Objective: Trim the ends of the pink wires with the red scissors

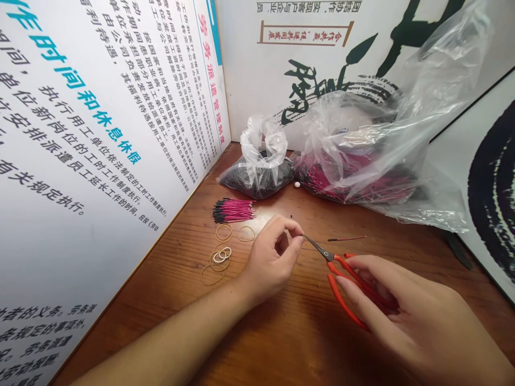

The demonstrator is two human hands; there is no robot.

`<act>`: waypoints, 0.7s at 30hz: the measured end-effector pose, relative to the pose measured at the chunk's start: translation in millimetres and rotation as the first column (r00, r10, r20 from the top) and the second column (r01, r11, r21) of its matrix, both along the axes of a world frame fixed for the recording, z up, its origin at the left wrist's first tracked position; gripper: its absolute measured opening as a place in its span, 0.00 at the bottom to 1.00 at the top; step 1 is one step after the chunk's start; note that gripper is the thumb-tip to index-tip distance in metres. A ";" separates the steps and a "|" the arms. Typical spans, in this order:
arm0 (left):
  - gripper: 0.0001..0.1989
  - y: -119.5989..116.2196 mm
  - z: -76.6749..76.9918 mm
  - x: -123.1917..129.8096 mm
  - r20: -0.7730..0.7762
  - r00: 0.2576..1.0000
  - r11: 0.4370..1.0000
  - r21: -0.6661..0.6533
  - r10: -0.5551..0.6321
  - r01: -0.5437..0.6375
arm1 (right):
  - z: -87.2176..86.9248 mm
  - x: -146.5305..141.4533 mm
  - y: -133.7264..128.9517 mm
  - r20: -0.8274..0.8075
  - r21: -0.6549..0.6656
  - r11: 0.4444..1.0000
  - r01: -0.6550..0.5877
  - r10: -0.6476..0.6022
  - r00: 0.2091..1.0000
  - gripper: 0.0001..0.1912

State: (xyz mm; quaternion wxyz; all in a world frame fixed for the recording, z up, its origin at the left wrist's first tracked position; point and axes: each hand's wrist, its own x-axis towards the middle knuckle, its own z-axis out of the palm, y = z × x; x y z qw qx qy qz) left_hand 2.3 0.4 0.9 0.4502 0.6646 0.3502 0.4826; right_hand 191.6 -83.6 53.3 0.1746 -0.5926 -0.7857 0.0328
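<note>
My right hand (406,305) is wrapped around the red handles of a pair of long-nose pliers (330,256). The dark jaws point left and meet the fingertips of my left hand (273,257). Thumb and index finger of that hand are pinched together at the jaw tip; whatever sits between them is too small to make out. Behind the pliers, a single wire with a black end (346,238) lies on the table. Left of my left hand is a bundle of pink wires with black ends (234,210).
Several rubber bands (217,265) lie left of my left hand on the wooden table (169,316). At the back stand a clear bag of black pieces (257,174) and a larger plastic bag of pink wires (354,166). Printed panels (100,134) wall in the left and back.
</note>
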 end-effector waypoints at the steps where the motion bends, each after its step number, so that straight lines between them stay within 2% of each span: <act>1: 0.02 0.0 0.1 0.0 0.003 1.000 1.000 0.003 -0.001 0.001 | 0.2 0.4 0.0 0.000 -0.004 1.000 -0.008 0.008 1.000 0.11; 21: 0.03 0.7 1.3 0.4 0.011 1.000 1.000 0.027 0.003 -0.003 | 1.0 2.3 -0.8 0.025 0.024 1.000 -0.014 0.013 1.000 0.11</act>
